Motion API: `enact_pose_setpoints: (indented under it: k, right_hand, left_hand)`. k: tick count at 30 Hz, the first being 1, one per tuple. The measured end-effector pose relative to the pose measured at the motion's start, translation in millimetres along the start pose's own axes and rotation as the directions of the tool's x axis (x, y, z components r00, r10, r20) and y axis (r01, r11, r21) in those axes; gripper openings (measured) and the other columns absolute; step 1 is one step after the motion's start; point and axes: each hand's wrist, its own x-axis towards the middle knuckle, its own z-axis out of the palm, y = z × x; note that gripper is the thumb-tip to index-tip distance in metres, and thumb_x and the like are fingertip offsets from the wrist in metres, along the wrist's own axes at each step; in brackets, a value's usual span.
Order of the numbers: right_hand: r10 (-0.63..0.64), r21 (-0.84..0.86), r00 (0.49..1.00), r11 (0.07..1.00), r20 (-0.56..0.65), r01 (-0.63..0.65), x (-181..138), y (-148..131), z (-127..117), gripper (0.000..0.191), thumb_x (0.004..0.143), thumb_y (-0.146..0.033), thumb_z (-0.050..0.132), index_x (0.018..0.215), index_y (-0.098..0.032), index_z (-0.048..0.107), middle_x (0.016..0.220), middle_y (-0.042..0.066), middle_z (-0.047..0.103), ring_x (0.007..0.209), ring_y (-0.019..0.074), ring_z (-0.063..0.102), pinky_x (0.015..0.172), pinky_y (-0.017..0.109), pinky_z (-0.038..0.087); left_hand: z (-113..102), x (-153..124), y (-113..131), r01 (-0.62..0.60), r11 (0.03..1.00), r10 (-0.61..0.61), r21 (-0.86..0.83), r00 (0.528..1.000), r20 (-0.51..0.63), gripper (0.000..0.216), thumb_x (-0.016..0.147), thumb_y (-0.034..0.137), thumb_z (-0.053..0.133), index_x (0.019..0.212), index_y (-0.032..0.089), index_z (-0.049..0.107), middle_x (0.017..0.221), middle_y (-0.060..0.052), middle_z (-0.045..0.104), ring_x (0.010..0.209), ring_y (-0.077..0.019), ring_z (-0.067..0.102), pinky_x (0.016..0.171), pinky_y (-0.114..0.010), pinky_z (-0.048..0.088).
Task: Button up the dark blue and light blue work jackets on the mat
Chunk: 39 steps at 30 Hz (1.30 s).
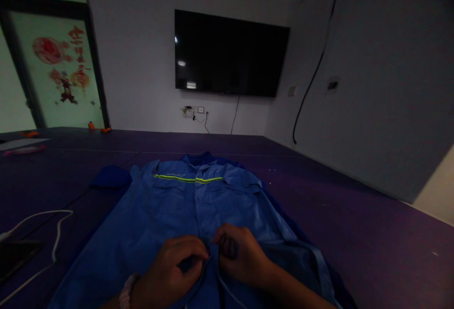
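Note:
A blue work jacket (170,210) with a yellow-green stripe across the chest lies spread out, collar away from me. My left hand (175,266) is closed, thumb and fingers pinching the left front edge of the jacket below its middle. Close beside it, my right hand (243,254) is curled shut on the right front edge. Between the two hands the lower front is parted, while the upper front lies together. My fingers partly hide the edges they grip. Darker blue cloth (204,158) shows at the collar and along the jacket's sides.
A blue cap-like item (111,176) lies left of the jacket on the purple surface (319,195). A dark phone-like object (17,257) and a white cable (58,233) lie at the near left. A television (230,54) hangs on the far wall.

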Motion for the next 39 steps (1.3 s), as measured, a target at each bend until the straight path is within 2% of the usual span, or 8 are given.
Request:
enact_pose_setpoints:
  k: [6, 11, 16, 27, 33, 39]
  right_hand:
    - [-0.057, -0.06, 0.997, 0.997, -0.051, 0.054, -2.4, 5.3, 2.9, 0.013, 0.058, -0.007, 0.05, 0.065, -0.016, 0.058, 0.054, -0.003, 0.054, 0.047, 0.0075, 0.049, 0.046, 0.016, 0.034]
    - [-0.125, -0.058, 0.992, 0.99, 0.032, 0.126, -1.8, 5.2, 2.3, 0.012, 0.06, -0.006, 0.045, 0.058, -0.015, 0.053, 0.052, -0.003, 0.048, 0.048, 0.0068, 0.045, 0.047, 0.016, 0.032]
    - [-0.11, -0.03, 0.991, 0.993, 0.077, 0.113, -0.6, 5.6, 2.8, 0.013, 0.059, -0.004, 0.044, 0.053, -0.015, 0.046, 0.049, -0.004, 0.043, 0.047, 0.0063, 0.043, 0.047, 0.016, 0.031]
    - [-0.069, 0.03, 0.995, 0.997, 0.076, 0.067, -0.9, 9.2, 6.1, 0.016, 0.06, -0.004, 0.044, 0.059, -0.014, 0.055, 0.055, -0.003, 0.049, 0.053, 0.0075, 0.045, 0.05, 0.016, 0.033]
    - [-0.06, 0.025, 0.995, 0.998, 0.084, 0.058, -0.5, 8.2, 5.7, 0.019, 0.061, -0.003, 0.043, 0.064, -0.015, 0.058, 0.058, -0.002, 0.052, 0.054, 0.0079, 0.046, 0.05, 0.016, 0.033]
    - [-0.047, 0.006, 0.997, 0.999, 0.06, 0.047, -0.7, 6.0, 5.2, 0.02, 0.061, -0.003, 0.042, 0.064, -0.015, 0.058, 0.057, -0.002, 0.053, 0.053, 0.0081, 0.046, 0.05, 0.017, 0.034]
  left_hand:
    - [-1.0, -1.2, -0.6, -0.009, 1.0, 0.009, 0.006, 1.0, 0.013, 0.018, 0.073, 0.004, 0.052, 0.081, 0.019, 0.058, 0.075, 0.001, 0.065, 0.069, -0.0083, 0.062, 0.065, -0.015, 0.049]
    - [-1.8, -1.1, -1.0, 0.0, 1.0, 0.0, -0.008, 1.0, 0.016, 0.014, 0.076, 0.008, 0.053, 0.08, 0.019, 0.06, 0.077, 0.0, 0.066, 0.074, -0.0096, 0.062, 0.069, -0.017, 0.049]
    - [0.0, -0.5, -3.4, 0.019, 0.998, -0.018, -0.06, 1.0, 0.02, 0.009, 0.077, 0.011, 0.056, 0.077, 0.019, 0.06, 0.075, 0.001, 0.066, 0.07, -0.0088, 0.062, 0.066, -0.016, 0.049]
    - [4.0, 0.5, -6.5, 0.068, 0.989, -0.068, -0.131, 0.998, 0.01, 0.005, 0.072, 0.017, 0.065, 0.072, 0.017, 0.061, 0.071, 0.001, 0.061, 0.066, -0.0083, 0.058, 0.06, -0.016, 0.046]
    - [4.2, 1.1, -7.2, 0.174, 0.97, -0.169, -0.171, 0.985, 0.042, 0.009, 0.072, 0.023, 0.065, 0.067, 0.016, 0.063, 0.07, -0.001, 0.06, 0.064, -0.0088, 0.056, 0.057, -0.017, 0.044]
    - [1.6, 4.5, -7.9, 0.314, 0.919, -0.295, -0.237, 0.949, 0.112, 0.016, 0.076, 0.028, 0.061, 0.066, 0.016, 0.066, 0.07, -0.001, 0.059, 0.063, -0.009, 0.054, 0.057, -0.018, 0.041]
